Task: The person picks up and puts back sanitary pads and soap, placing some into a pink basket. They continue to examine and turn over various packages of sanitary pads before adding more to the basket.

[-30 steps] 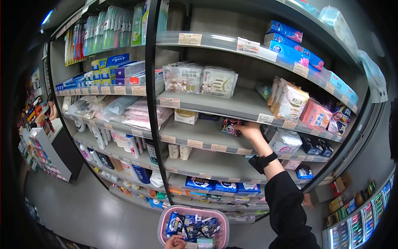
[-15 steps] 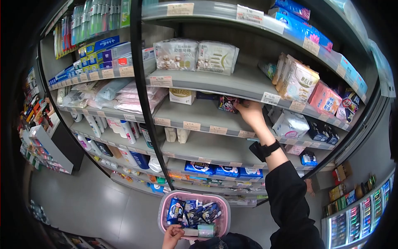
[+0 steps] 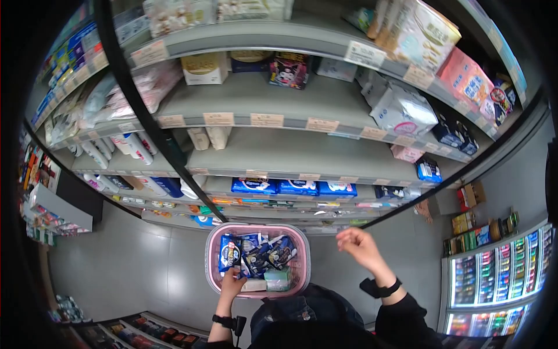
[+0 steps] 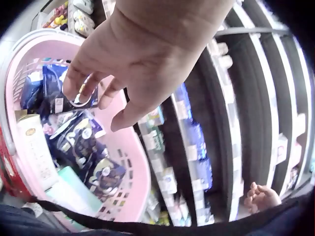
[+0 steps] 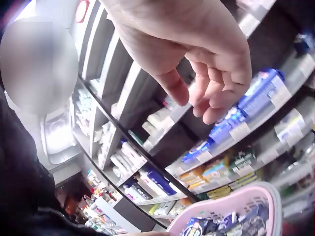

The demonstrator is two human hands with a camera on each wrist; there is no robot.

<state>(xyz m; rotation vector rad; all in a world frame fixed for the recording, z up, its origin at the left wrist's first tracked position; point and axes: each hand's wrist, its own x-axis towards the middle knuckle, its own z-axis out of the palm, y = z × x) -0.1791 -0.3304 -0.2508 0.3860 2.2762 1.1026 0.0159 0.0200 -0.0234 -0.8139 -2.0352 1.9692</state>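
A pink basket (image 3: pixel 302 238) stands in front of the shelves with several packs inside. My left hand (image 3: pixel 232 284) hovers over its near left side, fingers loosely bent and overlapping a blue pack (image 3: pixel 229 254) in the head view. In the left wrist view nothing shows between those fingers. Dark blue packs (image 4: pixel 76 142), a white box (image 4: pixel 35 147) and a pale green pack (image 3: pixel 278 280) lie beside it. To the right of the basket, my right hand (image 3: pixel 361 250) hangs in the air, fingers loosely curled with nothing in them. A dark cartoon-print pack (image 3: pixel 289 71) sits on the shelf above.
Shelf boards (image 3: pixel 267 104) with price tags run across the front. A silvery-white pack (image 3: pixel 404 107) leans at a shelf's right end, and blue packs (image 3: pixel 254 185) line a lower one. A black upright post (image 3: pixel 136 96) divides the shelving. Lit drink coolers (image 3: pixel 500 267) stand at right.
My right hand has left the dark cartoon-print pack on the shelf and come down, empty, to the right of the basket. My left hand has moved further over the basket. The head view has tilted down.
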